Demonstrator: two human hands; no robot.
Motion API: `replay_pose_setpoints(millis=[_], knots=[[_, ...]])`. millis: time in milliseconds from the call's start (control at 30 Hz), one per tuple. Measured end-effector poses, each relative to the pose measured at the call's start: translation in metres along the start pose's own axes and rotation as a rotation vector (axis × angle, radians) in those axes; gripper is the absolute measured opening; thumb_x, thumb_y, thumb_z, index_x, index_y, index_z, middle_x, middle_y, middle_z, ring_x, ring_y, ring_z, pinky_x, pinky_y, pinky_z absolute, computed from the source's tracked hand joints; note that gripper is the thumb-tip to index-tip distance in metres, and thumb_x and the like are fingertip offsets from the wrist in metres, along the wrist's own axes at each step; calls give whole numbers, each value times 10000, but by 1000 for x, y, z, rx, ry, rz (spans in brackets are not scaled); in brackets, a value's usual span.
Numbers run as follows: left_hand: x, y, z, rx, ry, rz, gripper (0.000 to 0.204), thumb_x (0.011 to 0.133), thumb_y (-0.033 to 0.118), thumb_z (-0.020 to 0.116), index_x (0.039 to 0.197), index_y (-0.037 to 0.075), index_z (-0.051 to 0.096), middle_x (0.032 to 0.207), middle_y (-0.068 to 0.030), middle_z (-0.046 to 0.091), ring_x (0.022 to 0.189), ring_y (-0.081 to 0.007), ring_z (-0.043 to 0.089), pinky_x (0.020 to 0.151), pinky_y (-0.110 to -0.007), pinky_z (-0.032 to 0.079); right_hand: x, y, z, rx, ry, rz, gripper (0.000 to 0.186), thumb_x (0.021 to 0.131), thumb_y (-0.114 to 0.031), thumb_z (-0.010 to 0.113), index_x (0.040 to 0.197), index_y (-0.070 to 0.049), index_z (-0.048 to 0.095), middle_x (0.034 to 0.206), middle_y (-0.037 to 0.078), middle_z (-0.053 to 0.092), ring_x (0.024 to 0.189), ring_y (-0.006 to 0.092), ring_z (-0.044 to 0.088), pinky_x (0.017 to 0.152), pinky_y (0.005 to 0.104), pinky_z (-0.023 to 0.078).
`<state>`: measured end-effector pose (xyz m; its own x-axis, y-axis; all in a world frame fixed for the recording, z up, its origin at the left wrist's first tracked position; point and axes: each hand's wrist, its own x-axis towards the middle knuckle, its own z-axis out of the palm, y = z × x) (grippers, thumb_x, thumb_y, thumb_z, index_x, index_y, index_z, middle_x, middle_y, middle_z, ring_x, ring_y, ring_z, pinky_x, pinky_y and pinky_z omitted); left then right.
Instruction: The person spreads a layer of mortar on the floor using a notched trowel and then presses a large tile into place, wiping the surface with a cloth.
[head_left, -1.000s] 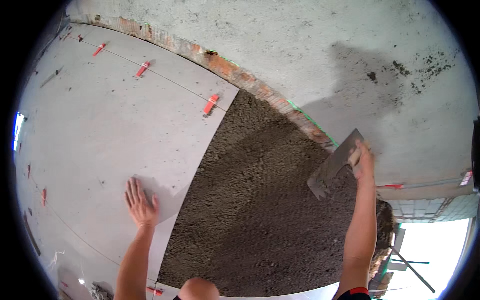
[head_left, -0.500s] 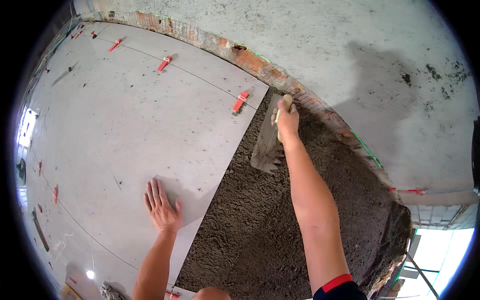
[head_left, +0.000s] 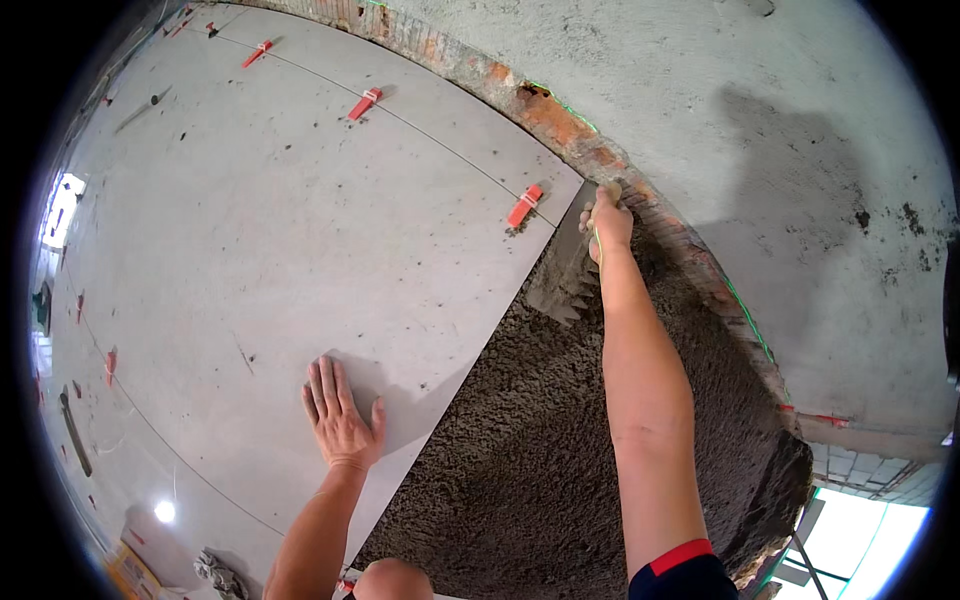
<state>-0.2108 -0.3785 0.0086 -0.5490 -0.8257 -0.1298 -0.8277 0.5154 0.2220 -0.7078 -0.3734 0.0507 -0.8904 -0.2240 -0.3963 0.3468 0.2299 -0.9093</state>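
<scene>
My right hand (head_left: pixel 610 222) is closed round the handle of a notched trowel (head_left: pixel 562 280). The trowel's mortar-smeared blade lies on dark, coarse mortar (head_left: pixel 520 450), along the edge of the large grey tiles and near their far corner; its toothed edge shows at the near end. My fingers hide most of the handle. My left hand (head_left: pixel 343 415) rests flat on the grey tile (head_left: pixel 250 230), fingers stretched out, left of the mortar bed.
Red levelling wedges (head_left: pixel 525 205) sit along the tile joint. A rough wall base with exposed brick (head_left: pixel 560 125) borders the far side. A crumpled grey cloth (head_left: pixel 220 572) and a dark bar-like tool (head_left: pixel 75 435) lie at the left. My knee (head_left: pixel 395 580) shows at the bottom.
The trowel in my right hand has shifted away from me and closer to the tile's edge and corner. My left hand stays flat on the tile. The whole view has shifted slightly.
</scene>
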Motion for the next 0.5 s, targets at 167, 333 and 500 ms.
replay_pose_setpoints(millis=[167, 333, 500], knots=[[2, 1, -2, -8, 18, 21, 879, 910, 428, 575, 1585, -13, 225, 1670, -184, 206, 1562, -359, 128, 1260, -534, 95, 8, 7, 1, 42, -7, 26, 261, 1055, -282, 561, 1084, -25, 525, 791, 72, 562, 574, 177, 531, 504, 391, 408], [1, 4, -6, 2, -2, 3, 835, 938, 407, 560, 1591, 8, 226, 1668, -176, 218, 1556, -360, 156, 1257, -529, 109, -2, 12, 4, 7, -12, 22, 273, 1054, -280, 562, 1106, -18, 507, 765, 57, 543, 566, 174, 523, 500, 385, 404], [0, 1, -3, -10, 27, 18, 825, 950, 396, 550, 1600, 21, 207, 1673, -166, 208, 1558, -354, 148, 1257, -527, 111, -28, 25, 3, 12, -46, 9, 258, 1050, -257, 563, 1128, -25, 480, 734, 49, 534, 537, 166, 510, 504, 371, 422]])
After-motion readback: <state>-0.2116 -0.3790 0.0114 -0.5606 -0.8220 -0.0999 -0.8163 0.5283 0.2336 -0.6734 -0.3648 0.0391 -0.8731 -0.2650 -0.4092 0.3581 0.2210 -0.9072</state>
